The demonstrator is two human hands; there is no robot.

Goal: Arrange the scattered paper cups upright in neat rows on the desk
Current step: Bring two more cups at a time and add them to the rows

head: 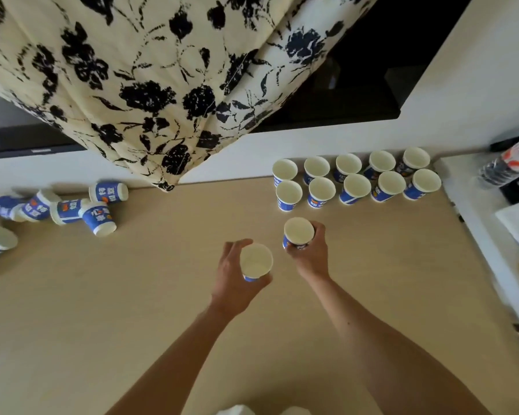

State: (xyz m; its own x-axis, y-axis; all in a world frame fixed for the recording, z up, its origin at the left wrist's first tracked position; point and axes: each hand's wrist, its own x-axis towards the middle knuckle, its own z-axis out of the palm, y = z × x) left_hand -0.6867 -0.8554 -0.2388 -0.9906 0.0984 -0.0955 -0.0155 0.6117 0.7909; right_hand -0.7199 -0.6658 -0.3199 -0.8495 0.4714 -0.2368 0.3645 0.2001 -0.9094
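Head view: two cups are in hand, so the step is carrying and setting down, with sorting about half done.

1. Left grip (pixel 232 274), a bare hand, is curled round the wall of an upright paper cup (pixel 256 260), mouth up, over the middle of the worktop (pixel 162 310).
2. Right grip (pixel 312 256) is curled round a second upright cup (pixel 298 232), which sits near the left end of the front row but apart from it. Whether its base touches the worktop cannot be told.
3. Finished stock: a back row (pixel 348 163) of five upright cups along the far edge, and a front row (pixel 357 185) of five just before it, both at the far right of the worktop.
4. Outstanding stock: a cluster of scattered cups (pixel 69 209) lies on its side at the far left, well apart from the rows, some touching one another.
5. Other items: a floral curtain (pixel 132 70) hangs over the far edge; a plastic bottle (pixel 507 166) lies on the side surface to the right.

Next move, as judged: set the right-hand cup down as the first place of a third row, in line with the leftmost cups. Set the left-hand cup just beside it. Lower each cup squarely, since paper cups are light and tip readily.
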